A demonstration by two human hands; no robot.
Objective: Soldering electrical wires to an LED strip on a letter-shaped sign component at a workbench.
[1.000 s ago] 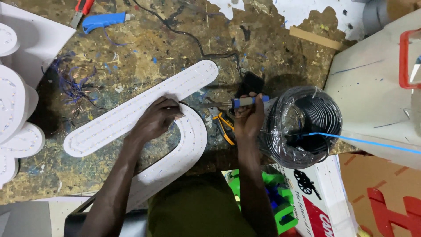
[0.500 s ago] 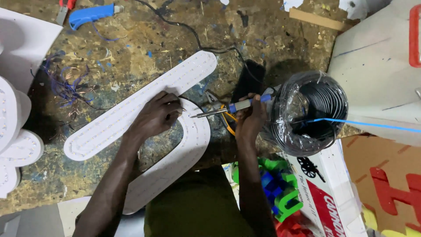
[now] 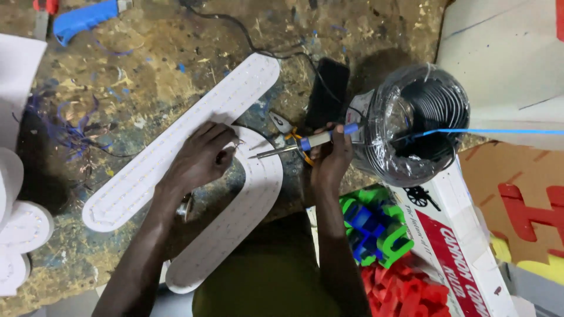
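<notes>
My left hand (image 3: 202, 157) presses down where two long white panels meet: one straight panel (image 3: 147, 176) runs diagonally across the bench, and a curved panel (image 3: 247, 205) bends toward me. My right hand (image 3: 330, 158) grips a soldering iron (image 3: 296, 145) with a pale handle and blue end; its metal tip points left at the joint beside my left fingers. Orange-handled pliers (image 3: 294, 141) lie under the iron. A black cord runs from the iron's handle away across the bench.
A wrapped coil of black wire (image 3: 420, 126) with a blue strand (image 3: 493, 132) leading right sits by my right hand. A black box (image 3: 328, 93) lies behind it. Blue tool (image 3: 85, 16) far left. White shapes (image 3: 17, 235) left; coloured foam letters (image 3: 376, 235) and a printed box (image 3: 452, 246) near right.
The view has shifted closer. My right hand has lifted the soldering iron from near the coil and swung its tip left to the panel joint. My left hand stays on the panels.
</notes>
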